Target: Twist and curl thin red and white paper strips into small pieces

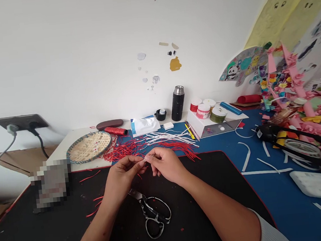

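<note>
My left hand (127,171) and my right hand (165,165) meet over the near side of the black mat (207,191). Thumb and forefinger of each are pinched together, and a tiny whitish bit shows between them, too small to name. Below the hands lies a pair of scissors (155,215), its handles toward me and its blades partly hidden by my left wrist. Just beyond my fingers are a heap of red cords (123,149) and a bundle of white strips (167,137). Several short red cord pieces (90,175) lie left of my left hand.
A woven basket tray (90,147) and a red thread spool (116,131) lie at the back left. A black thermos (178,103) stands by the wall, beside a white box (212,125) bearing ribbon rolls. Pink paper flowers (319,120) and a black glue gun (266,133) crowd the right.
</note>
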The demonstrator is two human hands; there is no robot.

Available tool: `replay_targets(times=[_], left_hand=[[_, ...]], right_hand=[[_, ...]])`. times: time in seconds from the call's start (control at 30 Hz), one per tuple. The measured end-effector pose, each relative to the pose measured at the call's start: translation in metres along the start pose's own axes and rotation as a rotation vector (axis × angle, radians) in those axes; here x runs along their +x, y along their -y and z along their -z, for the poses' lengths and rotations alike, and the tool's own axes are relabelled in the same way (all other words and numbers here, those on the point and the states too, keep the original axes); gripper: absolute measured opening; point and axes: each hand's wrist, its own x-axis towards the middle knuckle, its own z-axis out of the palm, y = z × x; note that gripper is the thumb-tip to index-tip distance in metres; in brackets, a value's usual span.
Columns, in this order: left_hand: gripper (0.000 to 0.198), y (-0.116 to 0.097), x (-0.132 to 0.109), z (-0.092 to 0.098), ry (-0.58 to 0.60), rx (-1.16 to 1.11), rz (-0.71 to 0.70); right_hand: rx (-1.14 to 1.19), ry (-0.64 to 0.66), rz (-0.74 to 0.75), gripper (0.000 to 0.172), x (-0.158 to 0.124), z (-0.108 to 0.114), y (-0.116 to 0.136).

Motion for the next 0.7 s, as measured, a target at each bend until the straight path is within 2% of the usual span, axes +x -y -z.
replay_targets(times=[0.27, 0.53, 0.7], left_hand=[[0.035, 0.0027, 0.0006, 0.0038, 0.017, -0.009, -0.006], [0.037, 0.0052, 0.0006, 0.0035, -0.029, -0.040, -0.020], [0.038, 0.0068, 0.0011, 0.0061, -0.040, -0.147, 0.011]], right_hand=[[0.056, 0.022, -0.007, 0.026, 0.0015, 0.0015, -0.0017], [0.082, 0.030, -0.012, 0.027, 0.0021, 0.0019, -0.0023], [0.075, 0.049, -0.024, 0.027, 0.0008, 0.0013, -0.0001]])
